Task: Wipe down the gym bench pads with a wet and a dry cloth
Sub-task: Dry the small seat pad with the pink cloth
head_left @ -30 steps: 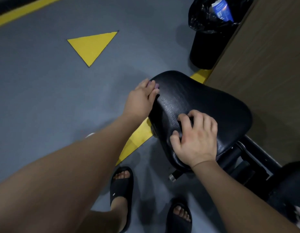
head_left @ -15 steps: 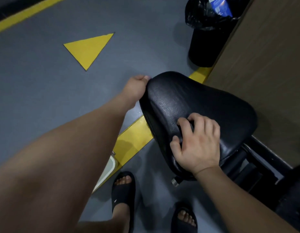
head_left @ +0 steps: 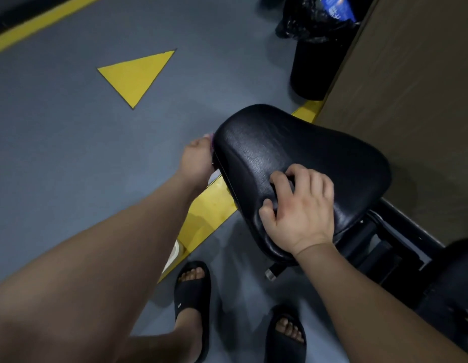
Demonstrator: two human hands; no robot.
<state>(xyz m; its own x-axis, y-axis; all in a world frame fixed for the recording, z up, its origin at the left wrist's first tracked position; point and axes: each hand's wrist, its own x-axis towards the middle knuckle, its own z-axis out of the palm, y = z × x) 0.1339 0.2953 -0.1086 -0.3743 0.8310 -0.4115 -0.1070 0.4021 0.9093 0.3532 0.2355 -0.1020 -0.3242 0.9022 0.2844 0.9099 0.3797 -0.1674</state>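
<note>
The black bench seat pad is tilted in the middle of the head view. My left hand is at the pad's left side edge and holds a purple cloth, of which only a sliver shows by the fingertips. My right hand rests on the pad's near end. Its fingers and thumb are curled round a dark bunch, seemingly a dark cloth, which is hard to tell from the pad.
The bench's black frame runs right to another dark pad. A black bin with a bag stands behind, beside a brown wall panel. A yellow floor stripe passes under the pad. My sandalled feet stand below it.
My left hand slid from the top of the pad's far left corner down onto its left side edge. My right hand stayed in place on the pad.
</note>
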